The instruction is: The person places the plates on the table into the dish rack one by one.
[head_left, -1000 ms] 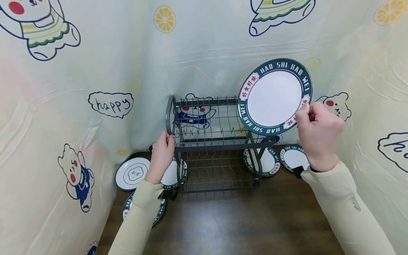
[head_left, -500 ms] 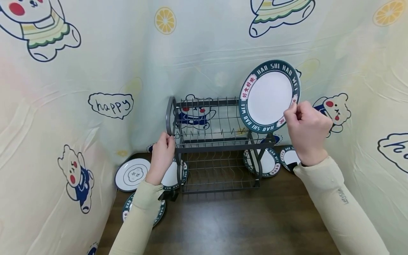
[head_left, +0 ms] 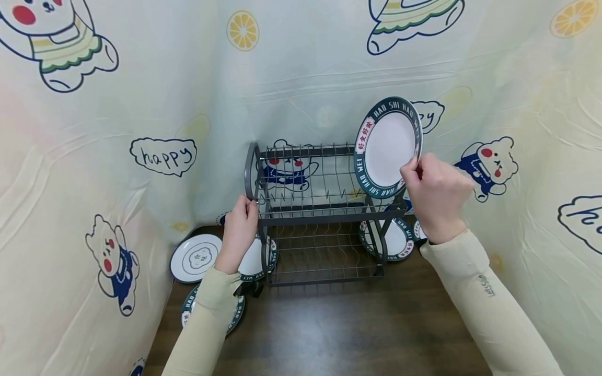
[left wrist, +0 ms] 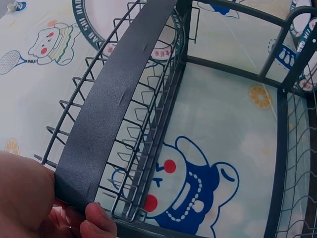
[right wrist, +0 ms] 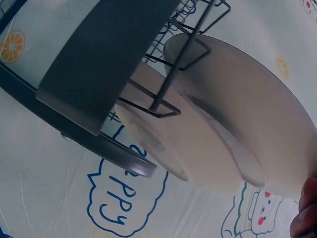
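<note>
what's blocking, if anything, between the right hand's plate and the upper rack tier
Nothing visible blocks the green-rimmed plate in the right hand from the left of the upper tier. The right wrist view shows a second plate close beside it, toward the tier's right end, which may crowd that side.

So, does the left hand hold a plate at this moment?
No, the left hand grips the two-tier dish rack at its left side.
</note>
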The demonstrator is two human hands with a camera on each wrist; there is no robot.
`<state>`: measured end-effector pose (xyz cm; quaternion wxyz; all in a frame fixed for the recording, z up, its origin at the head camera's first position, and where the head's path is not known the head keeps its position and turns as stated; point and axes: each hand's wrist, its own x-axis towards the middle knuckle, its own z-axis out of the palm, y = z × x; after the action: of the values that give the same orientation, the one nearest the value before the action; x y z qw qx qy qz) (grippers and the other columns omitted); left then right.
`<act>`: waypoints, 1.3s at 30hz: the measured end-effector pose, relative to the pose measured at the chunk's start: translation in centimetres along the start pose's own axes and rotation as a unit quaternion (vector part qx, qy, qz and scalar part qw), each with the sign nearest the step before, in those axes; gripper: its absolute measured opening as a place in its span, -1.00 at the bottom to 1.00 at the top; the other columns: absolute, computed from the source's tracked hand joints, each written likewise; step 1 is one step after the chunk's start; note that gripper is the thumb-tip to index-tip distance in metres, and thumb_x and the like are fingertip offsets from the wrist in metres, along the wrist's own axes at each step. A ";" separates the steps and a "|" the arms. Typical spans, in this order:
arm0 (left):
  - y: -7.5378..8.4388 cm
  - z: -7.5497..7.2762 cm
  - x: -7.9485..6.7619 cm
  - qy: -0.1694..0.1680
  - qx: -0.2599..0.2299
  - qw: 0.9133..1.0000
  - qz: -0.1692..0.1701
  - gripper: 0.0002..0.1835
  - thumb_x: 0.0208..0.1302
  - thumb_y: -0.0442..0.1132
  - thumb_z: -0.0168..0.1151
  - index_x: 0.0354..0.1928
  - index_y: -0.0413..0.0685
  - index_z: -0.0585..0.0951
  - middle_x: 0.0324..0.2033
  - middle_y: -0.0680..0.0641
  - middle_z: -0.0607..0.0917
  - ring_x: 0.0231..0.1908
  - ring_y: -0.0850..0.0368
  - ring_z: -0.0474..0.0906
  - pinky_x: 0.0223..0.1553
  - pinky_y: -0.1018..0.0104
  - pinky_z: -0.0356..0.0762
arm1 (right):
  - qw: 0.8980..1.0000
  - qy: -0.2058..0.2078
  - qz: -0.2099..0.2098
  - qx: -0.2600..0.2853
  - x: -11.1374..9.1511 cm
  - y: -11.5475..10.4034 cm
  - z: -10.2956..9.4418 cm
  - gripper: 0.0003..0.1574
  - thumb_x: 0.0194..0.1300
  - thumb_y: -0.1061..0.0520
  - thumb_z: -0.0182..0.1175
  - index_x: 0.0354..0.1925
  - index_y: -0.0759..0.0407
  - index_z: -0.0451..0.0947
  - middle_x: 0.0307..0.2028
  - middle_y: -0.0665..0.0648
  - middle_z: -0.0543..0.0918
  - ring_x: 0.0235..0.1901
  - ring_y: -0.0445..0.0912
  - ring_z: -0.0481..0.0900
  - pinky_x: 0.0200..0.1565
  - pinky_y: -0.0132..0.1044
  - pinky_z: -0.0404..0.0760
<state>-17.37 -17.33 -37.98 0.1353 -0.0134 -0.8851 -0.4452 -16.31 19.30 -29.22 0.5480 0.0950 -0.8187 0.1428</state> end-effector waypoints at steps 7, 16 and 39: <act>-0.1 0.0 0.0 0.002 -0.002 1.000 0.005 -0.75 0.64 -0.17 -0.16 -0.26 -0.12 0.36 -0.55 -0.08 0.39 -0.64 0.00 0.32 -0.60 0.25 0.29 | 1.000 0.013 0.007 -0.027 -0.5 -0.6 1.3 -0.58 0.40 0.19 0.06 -0.61 0.29 0.38 -0.76 0.25 0.40 -0.79 0.18 0.33 -0.65 -0.18 -0.01; 0.0 0.0 0.0 0.002 -0.006 1.000 0.004 -0.74 0.65 -0.16 -0.15 -0.24 -0.13 0.39 -0.54 -0.08 0.41 -0.62 0.00 0.34 -0.60 0.26 0.30 | 0.999 0.001 -0.008 -0.031 -0.4 -1.2 2.2 -0.61 0.40 0.21 0.05 -0.58 0.31 0.42 -0.76 0.24 0.39 -0.79 0.18 0.34 -0.67 -0.19 0.02; -0.2 0.1 -0.1 -0.003 -0.002 1.000 0.004 -0.74 0.66 -0.17 -0.17 -0.26 -0.12 0.36 -0.55 -0.08 0.39 -0.63 0.00 0.33 -0.60 0.26 0.30 | 0.999 -0.026 -0.010 -0.036 0.2 -2.0 3.7 -0.68 0.31 0.32 0.08 -0.60 0.27 0.37 -0.74 0.21 0.35 -0.71 0.17 0.35 -0.67 -0.21 0.02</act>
<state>-17.31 -17.38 -38.16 0.1340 -0.0186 -0.8846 -0.4463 -18.98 16.17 -30.07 0.5307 0.0873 -0.8365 0.1045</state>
